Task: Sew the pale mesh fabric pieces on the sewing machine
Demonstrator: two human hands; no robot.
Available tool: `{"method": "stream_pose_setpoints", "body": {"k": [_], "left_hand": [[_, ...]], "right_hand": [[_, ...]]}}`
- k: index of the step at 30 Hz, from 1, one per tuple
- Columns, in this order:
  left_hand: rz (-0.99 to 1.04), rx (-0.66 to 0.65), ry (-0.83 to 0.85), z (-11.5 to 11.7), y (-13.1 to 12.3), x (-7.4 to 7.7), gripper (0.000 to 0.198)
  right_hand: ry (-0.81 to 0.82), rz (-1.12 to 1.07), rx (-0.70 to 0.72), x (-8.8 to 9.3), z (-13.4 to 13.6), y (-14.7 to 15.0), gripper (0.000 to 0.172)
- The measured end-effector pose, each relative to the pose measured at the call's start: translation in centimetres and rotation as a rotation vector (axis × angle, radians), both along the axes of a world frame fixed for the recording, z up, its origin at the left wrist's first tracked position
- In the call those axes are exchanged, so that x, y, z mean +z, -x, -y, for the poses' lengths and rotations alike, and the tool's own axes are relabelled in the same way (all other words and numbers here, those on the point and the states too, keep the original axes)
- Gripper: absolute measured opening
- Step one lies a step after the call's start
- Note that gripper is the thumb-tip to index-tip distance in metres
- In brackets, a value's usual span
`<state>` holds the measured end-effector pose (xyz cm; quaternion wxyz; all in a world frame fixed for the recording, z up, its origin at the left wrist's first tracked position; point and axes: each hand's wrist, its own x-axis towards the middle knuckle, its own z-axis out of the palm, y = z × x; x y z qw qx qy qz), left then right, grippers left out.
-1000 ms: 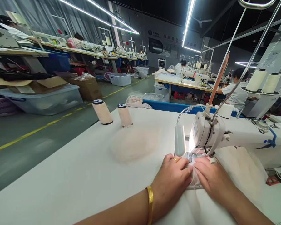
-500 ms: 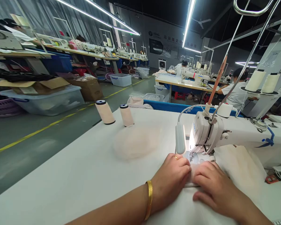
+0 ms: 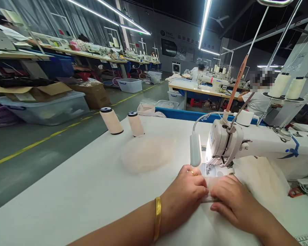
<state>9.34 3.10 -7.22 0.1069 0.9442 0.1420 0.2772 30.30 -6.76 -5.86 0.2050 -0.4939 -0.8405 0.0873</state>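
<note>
A white sewing machine [image 3: 261, 138] stands at the right, its lamp lit beside the needle area. Just in front of the presser foot [image 3: 208, 168], sheer pale fabric [image 3: 213, 183] runs between my two hands. My left hand [image 3: 186, 191], wearing a ring and a gold bangle, has its fingers bunched on the fabric left of the foot. On the other side, my right hand [image 3: 237, 203] curls its fingers down onto the same cloth, thumb lower. More sheer cloth spreads under the machine arm; its edges are hard to make out.
Two peach thread cones [image 3: 111, 121] stand at the table's far left edge, near a loose sheer heap [image 3: 146, 155]. A pencil [image 3: 238, 83] stands upright on the machine. Plastic bins [image 3: 45, 106] and cartons line the aisle. A person [image 3: 260, 99] sits beyond the machine.
The whole view has shifted slightly, so everything sits a little further left and up. Both hands keep nearly the same hold on the fabric by the presser foot.
</note>
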Motion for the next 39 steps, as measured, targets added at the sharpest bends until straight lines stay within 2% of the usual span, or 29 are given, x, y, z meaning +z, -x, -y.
{"method": "stream_pose_setpoints", "body": {"k": [6, 13, 20, 31, 39], "left_hand": [[-0.003, -0.015, -0.026, 0.5, 0.2, 0.5, 0.027], [-0.002, -0.001, -0.015, 0.2, -0.1, 0.1, 0.021], [-0.017, 0.025, -0.049, -0.6, -0.3, -0.1, 0.020], [0.007, -0.018, -0.054, -1.4, -0.1, -0.8, 0.017], [-0.076, 0.041, -0.129, -2.1, -0.4, -0.4, 0.024]], "right_hand": [[-0.014, 0.065, -0.003, 0.2, 0.3, -0.1, 0.020], [-0.004, 0.078, -0.038, -0.1, 0.2, -0.3, 0.021], [0.011, 0.069, -0.079, -0.6, -0.3, -0.3, 0.008], [-0.053, 0.085, -0.110, -1.5, -0.4, -0.3, 0.015], [-0.067, 0.086, -0.135, -1.8, -1.1, -0.2, 0.014]]}}
